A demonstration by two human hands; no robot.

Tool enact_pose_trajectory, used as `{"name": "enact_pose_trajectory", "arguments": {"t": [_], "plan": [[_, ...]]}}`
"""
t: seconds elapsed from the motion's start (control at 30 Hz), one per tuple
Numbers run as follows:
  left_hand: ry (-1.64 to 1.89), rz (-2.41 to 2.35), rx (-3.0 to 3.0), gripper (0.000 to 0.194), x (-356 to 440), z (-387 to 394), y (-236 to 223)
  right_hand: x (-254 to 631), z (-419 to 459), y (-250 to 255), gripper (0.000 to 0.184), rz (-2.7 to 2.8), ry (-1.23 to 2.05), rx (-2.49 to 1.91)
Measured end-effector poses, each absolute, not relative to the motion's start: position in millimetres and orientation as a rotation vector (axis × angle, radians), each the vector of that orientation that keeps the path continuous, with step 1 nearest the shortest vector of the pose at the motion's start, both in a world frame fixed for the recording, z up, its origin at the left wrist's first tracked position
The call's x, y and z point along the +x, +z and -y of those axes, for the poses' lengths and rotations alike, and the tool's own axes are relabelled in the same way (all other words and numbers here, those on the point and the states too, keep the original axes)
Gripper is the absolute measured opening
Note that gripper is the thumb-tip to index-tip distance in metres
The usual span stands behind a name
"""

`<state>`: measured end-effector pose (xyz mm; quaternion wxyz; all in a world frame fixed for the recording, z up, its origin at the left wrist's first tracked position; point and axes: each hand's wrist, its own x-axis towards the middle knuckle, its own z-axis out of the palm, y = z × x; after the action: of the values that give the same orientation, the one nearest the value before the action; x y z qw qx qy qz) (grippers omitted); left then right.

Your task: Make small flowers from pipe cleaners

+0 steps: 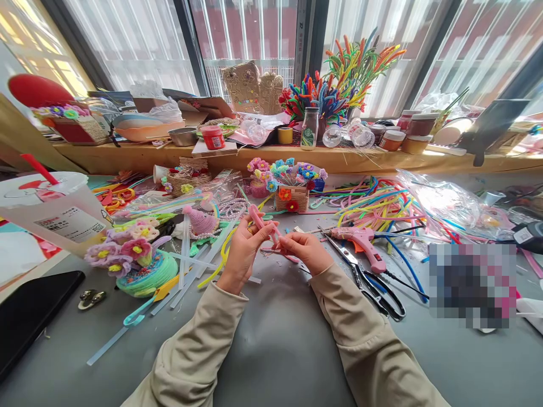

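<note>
Both my hands meet over the middle of the grey table, fingers pinched on a bent pink pipe cleaner (255,215). Its loop rises above my left hand (248,243), whose thumb and fingers are closed on it. My right hand (303,249) pinches the strand at its lower right side. Exactly how the strand is twisted between the fingertips is too small to tell. To the right of my right hand lie black-handled scissors (360,271) and a pink glue gun (358,240). Clear glue sticks (193,271) lie left of my left hand.
A flower pot of yarn and pipe cleaners (146,274), a drink cup (55,209) and a black phone (38,316) stand or lie at the left. Loose pipe cleaners (377,209) pile up at the back right. Jars and a glass bottle (309,130) line the sill.
</note>
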<state>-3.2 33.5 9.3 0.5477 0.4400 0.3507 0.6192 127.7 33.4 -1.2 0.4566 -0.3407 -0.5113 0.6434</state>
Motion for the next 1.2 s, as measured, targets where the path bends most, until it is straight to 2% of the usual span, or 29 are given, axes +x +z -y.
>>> {"name": "enact_pose_trajectory", "arguments": {"t": [0.37,0.47,0.6,0.77,1.2], "plan": [[1.555,-0.945,1.075,0.034,-3,-34,10,126,-33,-3,0.026,1.271,1.603,-0.898],[1.587,-1.015,1.123,0.035,-2,-34,8,123,-34,-6,0.026,1.317,1.425,-0.869],[1.610,-1.122,1.139,0.039,-1,-34,6,121,-33,-12,0.041,1.602,0.952,-1.007],[1.590,-1.122,1.141,0.039,-1,-34,5,120,-32,-14,0.027,1.913,0.407,-1.139],[1.604,-1.123,1.162,0.036,-3,-35,2,120,-32,-16,0.024,2.023,0.166,-1.327]]}}
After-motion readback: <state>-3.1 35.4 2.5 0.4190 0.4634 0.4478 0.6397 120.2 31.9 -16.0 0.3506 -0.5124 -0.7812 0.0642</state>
